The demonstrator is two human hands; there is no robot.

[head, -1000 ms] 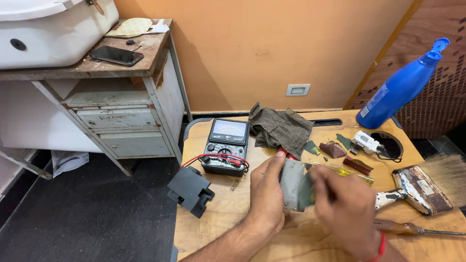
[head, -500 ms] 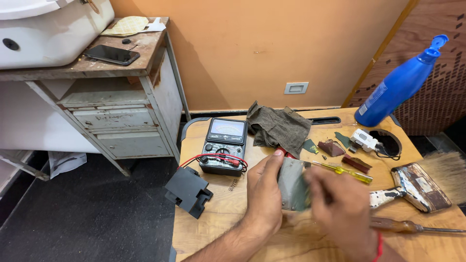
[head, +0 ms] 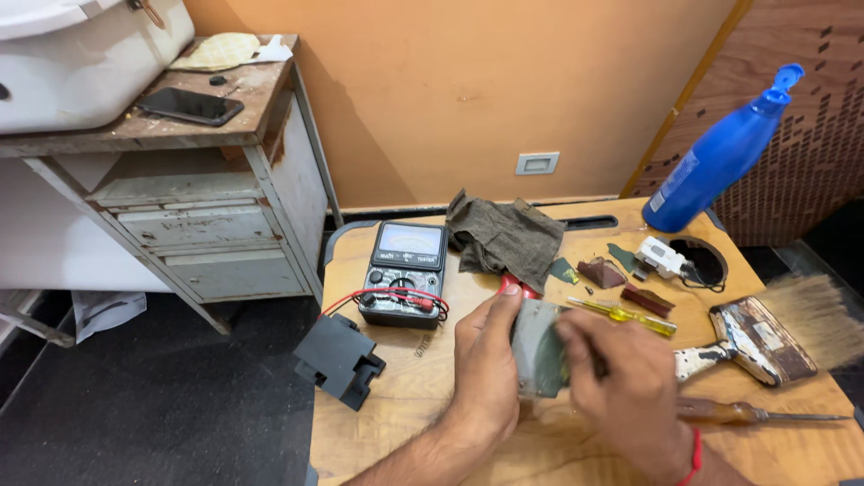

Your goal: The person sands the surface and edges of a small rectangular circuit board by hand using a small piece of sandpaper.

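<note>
Both hands, left hand [head: 486, 360] and right hand [head: 621, 387], are grasping a small grey block [head: 538, 349] by its edges; it looks stiff and light.

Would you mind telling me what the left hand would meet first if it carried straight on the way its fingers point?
Probably the dark grey cloth, beyond the left hand; depth is uncertain.
</note>
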